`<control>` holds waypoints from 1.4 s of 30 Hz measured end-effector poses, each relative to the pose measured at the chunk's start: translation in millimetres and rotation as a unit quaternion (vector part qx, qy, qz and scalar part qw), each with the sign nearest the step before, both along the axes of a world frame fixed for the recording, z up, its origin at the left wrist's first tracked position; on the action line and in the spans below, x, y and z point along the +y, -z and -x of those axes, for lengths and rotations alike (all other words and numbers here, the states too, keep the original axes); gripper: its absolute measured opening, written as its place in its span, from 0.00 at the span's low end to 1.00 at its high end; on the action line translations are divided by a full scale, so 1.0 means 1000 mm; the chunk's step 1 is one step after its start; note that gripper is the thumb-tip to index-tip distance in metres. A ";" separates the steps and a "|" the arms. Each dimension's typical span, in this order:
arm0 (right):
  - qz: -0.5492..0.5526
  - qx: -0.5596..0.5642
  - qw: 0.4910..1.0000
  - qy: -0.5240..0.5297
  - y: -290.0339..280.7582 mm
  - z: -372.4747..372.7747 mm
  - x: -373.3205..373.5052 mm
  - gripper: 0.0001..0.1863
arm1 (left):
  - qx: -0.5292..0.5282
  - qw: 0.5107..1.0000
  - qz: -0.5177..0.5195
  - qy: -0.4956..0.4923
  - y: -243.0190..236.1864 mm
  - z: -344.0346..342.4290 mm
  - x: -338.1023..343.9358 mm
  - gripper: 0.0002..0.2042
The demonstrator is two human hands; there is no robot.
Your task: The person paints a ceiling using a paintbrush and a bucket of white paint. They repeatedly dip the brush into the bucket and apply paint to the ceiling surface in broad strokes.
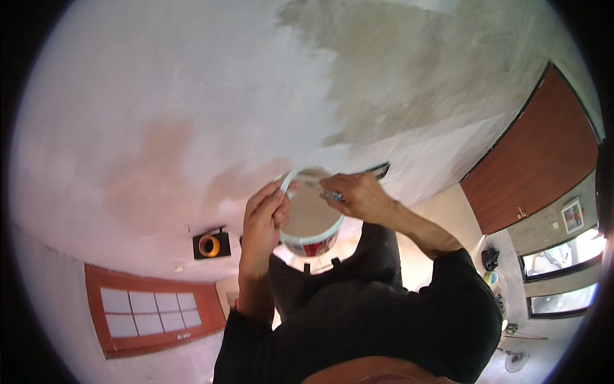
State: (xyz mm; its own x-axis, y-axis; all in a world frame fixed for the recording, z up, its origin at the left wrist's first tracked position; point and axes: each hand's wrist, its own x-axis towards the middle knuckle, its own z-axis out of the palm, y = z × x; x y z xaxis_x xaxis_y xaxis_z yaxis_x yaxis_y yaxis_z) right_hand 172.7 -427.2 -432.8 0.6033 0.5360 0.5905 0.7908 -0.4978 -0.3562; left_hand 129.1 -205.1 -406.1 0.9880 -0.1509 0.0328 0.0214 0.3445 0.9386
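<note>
My left hand [264,216] grips the rim of a small white bucket [311,240] with a red-patterned side, holding it up in front of the wall. The bucket holds beige paste [308,211]. My right hand [358,195] is closed on the handle of a flat scraper, whose dark blade [380,171] sticks out past the bucket's far rim toward the wall. Both forearms come up from my dark sleeves, and the two hands are close together over the bucket.
The wall is mostly white, with a rough grey patch [416,77] at the upper right. A brown door [540,160] stands at the right, a red-framed window [150,312] lower left, a black box with an orange ring [211,245] beside it, and a fan [517,358] on the floor.
</note>
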 end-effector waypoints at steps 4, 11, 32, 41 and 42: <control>-0.054 0.036 0.998 0.025 -0.016 0.013 -0.005 0.11 | -0.016 1.000 0.021 0.010 0.000 0.000 0.002 0.14; -0.202 0.454 0.866 -0.059 -0.017 0.001 -0.001 0.08 | -0.045 0.998 0.031 0.032 0.008 -0.006 0.003 0.14; -0.441 0.308 0.843 -0.011 -0.046 0.026 -0.065 0.06 | -0.002 0.998 0.058 -0.032 0.000 0.000 0.004 0.14; -0.597 0.016 0.802 -0.018 -0.116 -0.053 -0.109 0.11 | -0.030 0.996 0.039 -0.077 -0.018 0.014 0.000 0.13; -0.600 0.004 0.800 -0.012 -0.125 -0.067 -0.111 0.12 | -0.036 0.996 0.032 -0.076 -0.018 0.012 -0.002 0.13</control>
State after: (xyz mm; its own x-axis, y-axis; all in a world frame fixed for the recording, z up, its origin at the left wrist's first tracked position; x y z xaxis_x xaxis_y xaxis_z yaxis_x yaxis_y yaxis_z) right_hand 239.2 -538.4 -307.9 0.6070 -0.4027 0.6852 0.7909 0.2214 -0.5705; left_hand 117.4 -207.6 -388.2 0.9940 0.0044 0.1089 -0.1017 0.3973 0.9121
